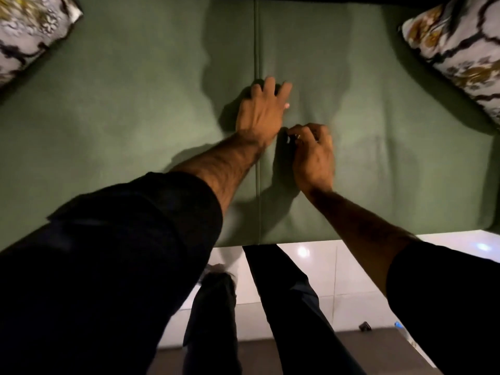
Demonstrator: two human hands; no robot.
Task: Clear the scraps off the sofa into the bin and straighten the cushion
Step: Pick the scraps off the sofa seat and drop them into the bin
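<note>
Dark sleeves (108, 266) nearest, left hand (259, 112) splayed on sofa (121, 117), right hand (313, 155) pinching scrap (291, 138)

Muted green woven-fabric sofa seat (135, 117), plain, unpatterned. Two square throw cushions, left cushion (29, 31) and right cushion (460, 55): pale grey-white ground, black branching lines, mustard-gold floral patches. Glossy white floor tiles (338, 266). Black long sleeves (121, 266). Tiny scrap (290, 138) at fingertips, possibly black and white.
</note>
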